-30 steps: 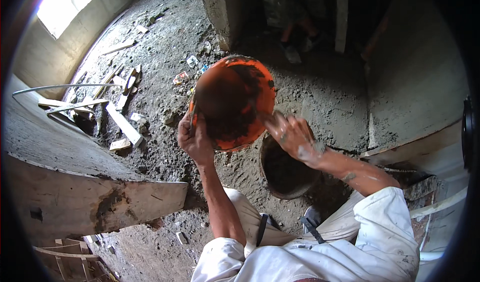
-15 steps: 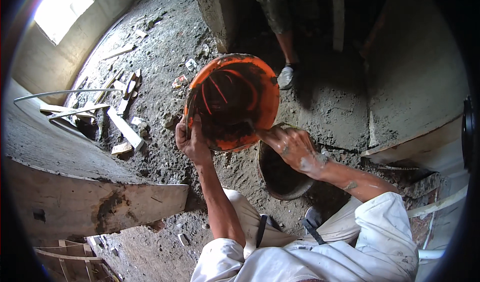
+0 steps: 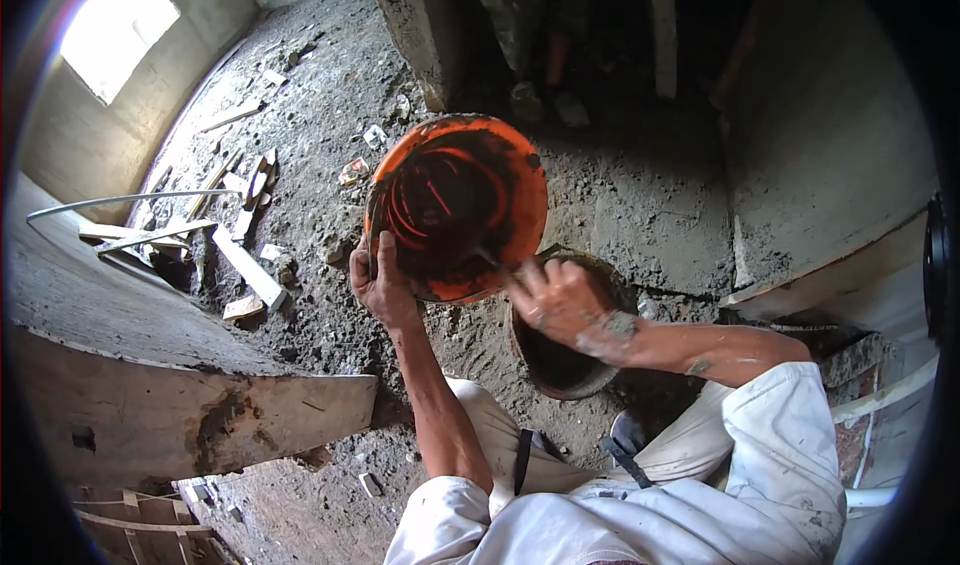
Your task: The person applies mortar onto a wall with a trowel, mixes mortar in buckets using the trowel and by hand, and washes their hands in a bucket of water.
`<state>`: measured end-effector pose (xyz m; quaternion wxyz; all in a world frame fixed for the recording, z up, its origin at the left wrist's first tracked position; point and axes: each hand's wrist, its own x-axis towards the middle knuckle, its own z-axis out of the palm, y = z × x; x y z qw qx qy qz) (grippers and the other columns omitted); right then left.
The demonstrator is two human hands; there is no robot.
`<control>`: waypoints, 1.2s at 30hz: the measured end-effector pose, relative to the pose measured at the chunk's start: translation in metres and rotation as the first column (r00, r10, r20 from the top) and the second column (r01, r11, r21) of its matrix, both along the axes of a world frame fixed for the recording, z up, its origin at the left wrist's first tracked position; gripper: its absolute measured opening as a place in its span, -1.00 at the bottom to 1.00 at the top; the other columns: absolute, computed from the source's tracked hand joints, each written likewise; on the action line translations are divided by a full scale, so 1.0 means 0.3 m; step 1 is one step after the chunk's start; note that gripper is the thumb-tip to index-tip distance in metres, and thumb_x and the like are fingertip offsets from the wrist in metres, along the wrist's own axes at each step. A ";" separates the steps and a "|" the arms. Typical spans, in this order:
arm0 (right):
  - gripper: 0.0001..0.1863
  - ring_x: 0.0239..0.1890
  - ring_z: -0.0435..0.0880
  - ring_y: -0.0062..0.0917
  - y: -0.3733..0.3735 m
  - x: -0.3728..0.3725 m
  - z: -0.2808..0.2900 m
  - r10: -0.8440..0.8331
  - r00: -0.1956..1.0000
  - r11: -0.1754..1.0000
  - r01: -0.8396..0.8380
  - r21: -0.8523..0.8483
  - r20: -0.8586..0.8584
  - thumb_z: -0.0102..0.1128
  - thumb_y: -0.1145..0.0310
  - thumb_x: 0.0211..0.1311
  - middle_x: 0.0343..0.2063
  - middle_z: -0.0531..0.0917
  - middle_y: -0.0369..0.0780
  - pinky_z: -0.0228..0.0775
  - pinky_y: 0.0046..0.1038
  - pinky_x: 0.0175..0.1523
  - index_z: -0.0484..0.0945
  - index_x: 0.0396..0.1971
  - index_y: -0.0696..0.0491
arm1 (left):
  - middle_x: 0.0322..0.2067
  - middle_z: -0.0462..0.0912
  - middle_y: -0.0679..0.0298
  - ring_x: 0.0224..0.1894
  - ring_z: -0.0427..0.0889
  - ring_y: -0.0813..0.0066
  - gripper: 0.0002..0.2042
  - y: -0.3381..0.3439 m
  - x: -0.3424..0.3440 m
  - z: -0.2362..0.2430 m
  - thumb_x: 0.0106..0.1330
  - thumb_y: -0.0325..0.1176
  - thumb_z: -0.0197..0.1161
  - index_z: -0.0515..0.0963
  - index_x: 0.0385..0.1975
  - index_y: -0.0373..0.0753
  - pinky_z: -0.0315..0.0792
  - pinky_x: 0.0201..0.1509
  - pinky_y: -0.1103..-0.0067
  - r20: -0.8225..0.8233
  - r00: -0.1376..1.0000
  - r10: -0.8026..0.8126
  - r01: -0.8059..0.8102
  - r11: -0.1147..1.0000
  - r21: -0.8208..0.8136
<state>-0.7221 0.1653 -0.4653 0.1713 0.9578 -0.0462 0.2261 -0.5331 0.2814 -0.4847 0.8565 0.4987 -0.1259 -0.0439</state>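
An orange bucket [image 3: 535,195], smeared dark with mortar inside, is tipped so that its mouth faces me. My left hand [image 3: 382,283] grips its rim at the lower left, thumb over the edge. At the bucket's lower right, my right hand [image 3: 565,300] is closed on a small trowel-like tool [image 3: 487,256]. Only the tool's grey end shows inside the bucket; motion blur and the fingers hide the rest. Grey mortar coats my right wrist. Below that hand stands a second, dark bucket [image 3: 560,383], its mouth upward and partly covered by my hand.
Scrap wood [image 3: 248,267] and rubble lie on the rough floor at left. A wide board [image 3: 300,410] juts in at lower left. Another person's feet [image 3: 550,105] stand in shadow beyond the bucket, beside a concrete pillar [image 3: 415,40]. A slanting board [image 3: 840,265] edges the right.
My right hand has shifted slightly left and down, moving the tool along the inside of the orange bucket. The other person's feet have moved back and left into shadow.
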 end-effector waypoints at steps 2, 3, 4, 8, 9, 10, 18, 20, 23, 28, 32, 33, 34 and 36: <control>-0.71 -0.51 0.49 -0.56 -0.087 -0.027 0.105 0.034 0.986 0.996 -0.019 0.092 -0.161 0.10 0.38 0.00 -0.45 0.50 -0.27 0.33 -0.54 -0.52 0.57 -0.20 -0.04 | -0.60 0.43 0.54 -0.63 0.29 0.87 -0.80 -0.024 0.008 0.006 0.21 -0.42 0.29 0.39 -0.57 -0.12 0.17 -0.61 0.82 0.009 0.999 0.044 -0.044 0.999 -0.007; -0.68 -0.50 0.50 -0.55 -0.118 -0.039 0.164 0.042 0.985 0.992 -0.022 0.121 -0.164 0.10 0.39 0.00 -0.43 0.51 -0.27 0.34 -0.55 -0.51 0.56 -0.17 -0.04 | -0.62 0.41 0.55 -0.67 0.25 0.87 -0.77 -0.041 0.003 0.000 0.21 -0.41 0.29 0.36 -0.59 -0.10 0.14 -0.65 0.83 0.009 0.998 0.070 -0.069 0.998 -0.008; -0.68 -0.50 0.50 -0.55 -0.123 -0.022 0.207 0.051 0.985 0.991 -0.030 0.128 -0.165 0.10 0.39 0.00 -0.43 0.51 -0.27 0.34 -0.55 -0.51 0.56 -0.17 -0.04 | -0.62 0.41 0.55 -0.67 0.25 0.87 -0.77 -0.029 -0.008 0.011 0.21 -0.41 0.29 0.36 -0.59 -0.10 0.14 -0.65 0.83 0.009 0.997 0.077 -0.077 0.997 -0.001; -0.69 -0.49 0.50 -0.57 -0.152 0.056 0.232 0.021 0.980 0.999 -0.027 0.027 0.196 0.10 0.41 0.00 -0.45 0.47 -0.30 0.32 -0.56 -0.55 0.54 -0.17 -0.05 | -0.66 0.32 0.58 -0.65 0.19 0.88 -0.73 -0.029 -0.009 0.000 0.34 -0.20 0.15 0.37 -0.58 -0.12 0.09 -0.61 0.80 0.108 0.994 0.014 -0.019 0.999 0.039; -0.68 -0.49 0.50 -0.56 -0.161 0.072 0.205 0.049 0.956 0.997 -0.028 -0.078 0.289 0.10 0.40 0.00 -0.43 0.48 -0.30 0.31 -0.58 -0.55 0.53 -0.15 -0.06 | -0.66 0.32 0.58 -0.65 0.19 0.88 -0.73 -0.034 -0.002 -0.016 0.34 -0.20 0.15 0.37 -0.58 -0.12 0.09 -0.61 0.80 0.110 0.994 0.014 -0.018 0.999 0.033; -0.67 -0.49 0.49 -0.57 -0.169 0.072 0.142 -0.008 0.995 1.000 0.010 -0.016 0.099 0.11 0.39 -0.02 -0.44 0.47 -0.31 0.31 -0.55 -0.53 0.54 -0.16 -0.09 | -0.69 0.29 0.59 -0.68 0.17 0.87 -0.70 -0.041 0.005 -0.032 0.36 -0.15 0.11 0.34 -0.62 -0.10 0.06 -0.64 0.79 0.151 0.987 0.050 -0.055 0.998 0.030; -0.59 -0.36 0.53 -0.52 -0.239 -0.017 0.038 0.118 0.980 0.991 -0.126 0.042 0.162 0.09 0.46 0.00 -0.32 0.51 -0.26 0.39 -0.48 -0.41 0.53 -0.06 -0.11 | -0.74 0.22 0.58 -0.73 0.13 0.84 -0.63 -0.065 -0.013 0.002 0.39 -0.07 0.02 0.28 -0.66 -0.07 0.01 -0.69 0.77 0.115 0.990 0.076 -0.088 0.991 0.106; -0.61 -0.42 0.55 -0.51 -0.239 0.039 0.107 0.045 0.987 0.996 -0.057 0.070 0.154 0.10 0.47 0.02 -0.31 0.54 -0.25 0.42 -0.50 -0.44 0.52 -0.08 -0.08 | -0.73 0.22 0.58 -0.73 0.12 0.85 -0.63 -0.071 0.000 -0.021 0.40 -0.08 0.02 0.29 -0.65 -0.08 0.00 -0.69 0.76 0.195 0.979 0.059 -0.081 0.991 0.107; -0.61 -0.47 0.55 -0.51 -0.251 0.052 0.051 -0.012 0.992 1.000 0.016 -0.025 0.128 0.11 0.45 0.02 -0.32 0.54 -0.24 0.45 -0.52 -0.47 0.49 -0.07 -0.05 | -0.73 0.21 0.58 -0.72 0.11 0.85 -0.64 -0.089 0.016 -0.060 0.40 -0.10 0.03 0.31 -0.64 -0.09 0.01 -0.69 0.77 0.295 0.948 0.120 -0.160 0.980 0.118; -0.61 -0.45 0.53 -0.52 -0.184 -0.030 0.002 -0.037 0.992 0.983 0.057 0.177 -0.117 0.11 0.41 0.00 -0.37 0.48 -0.27 0.42 -0.51 -0.42 0.49 -0.07 -0.05 | -0.73 0.25 0.59 -0.71 0.13 0.88 -0.66 -0.071 -0.012 -0.021 0.38 -0.12 0.06 0.34 -0.63 -0.11 -0.02 -0.67 0.79 0.211 0.974 0.082 -0.111 0.985 0.129; -0.63 -0.40 0.55 -0.45 -0.183 0.027 0.094 -0.092 0.996 0.970 0.088 0.226 0.009 0.13 0.40 0.00 -0.29 0.52 -0.21 0.41 -0.42 -0.31 0.50 -0.10 -0.05 | -0.12 0.57 0.18 -0.24 0.44 0.68 -0.72 -0.070 -0.007 -0.057 0.36 -0.27 0.12 0.48 -0.53 -0.36 0.31 -0.12 0.67 0.152 0.988 0.027 -0.049 0.988 0.143; -0.63 -0.40 0.55 -0.45 -0.183 0.039 0.085 -0.095 0.995 0.969 0.090 0.228 0.010 0.13 0.40 0.00 -0.29 0.52 -0.21 0.41 -0.42 -0.31 0.50 -0.10 -0.05 | -0.11 0.57 0.17 -0.24 0.44 0.68 -0.71 -0.071 -0.008 -0.055 0.36 -0.29 0.12 0.46 -0.55 -0.36 0.31 -0.12 0.67 0.170 0.985 0.030 -0.055 0.988 0.143; -0.62 -0.35 0.54 -0.41 -0.200 0.046 0.059 -0.037 0.985 0.999 0.031 0.033 0.171 0.14 0.41 0.01 -0.25 0.51 -0.19 0.39 -0.40 -0.26 0.49 -0.08 -0.06 | -0.08 0.56 0.14 -0.23 0.45 0.66 -0.72 -0.083 -0.026 -0.035 0.36 -0.32 0.11 0.46 -0.56 -0.37 0.32 -0.10 0.66 0.176 0.984 0.029 -0.056 0.987 0.149; -0.56 -0.18 0.44 -0.32 -0.194 0.046 -0.015 0.008 0.961 0.976 0.052 -0.211 0.277 0.14 0.40 0.03 -0.07 0.44 -0.12 0.30 -0.34 -0.12 0.46 0.01 -0.08 | -0.07 0.55 0.12 -0.22 0.46 0.64 -0.72 -0.088 -0.037 -0.012 0.36 -0.33 0.11 0.45 -0.56 -0.37 0.32 -0.09 0.65 0.174 0.984 0.027 -0.041 0.996 0.082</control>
